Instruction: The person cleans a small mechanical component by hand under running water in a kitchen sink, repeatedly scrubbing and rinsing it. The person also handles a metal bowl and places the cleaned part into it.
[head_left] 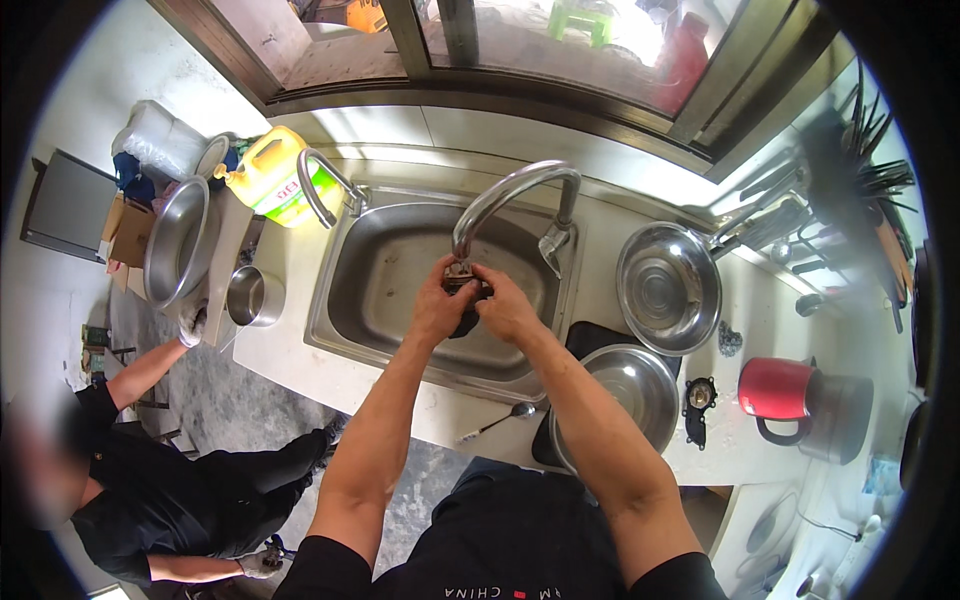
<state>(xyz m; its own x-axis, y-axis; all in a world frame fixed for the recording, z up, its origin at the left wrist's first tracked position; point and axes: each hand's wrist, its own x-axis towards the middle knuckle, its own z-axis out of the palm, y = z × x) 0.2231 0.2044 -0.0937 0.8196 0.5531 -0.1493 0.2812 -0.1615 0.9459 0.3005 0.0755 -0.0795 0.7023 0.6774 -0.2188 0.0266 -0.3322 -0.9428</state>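
Observation:
Both my hands meet at the mouth of the tall curved faucet [515, 180], over the sink basin [390, 275]. Between the closed fingers of my left hand [436, 310] and my right hand [508, 306] is a small black part [467, 324], right below the spout's end. Fingers cover most of it, so its exact kind does not show. The faucet's lever handle [552, 245] stands on the right rim of the sink. A second, thinner faucet [325, 185] rises at the back left corner.
Right of the sink are a steel wok [668, 288], a steel bowl [640, 390], a black fitting [699, 410] and a red kettle [778, 388]. A spoon [522, 410] lies at the front edge. On the left are a yellow jug [275, 170], a steel pot [255, 297] and a gloved person [170, 490].

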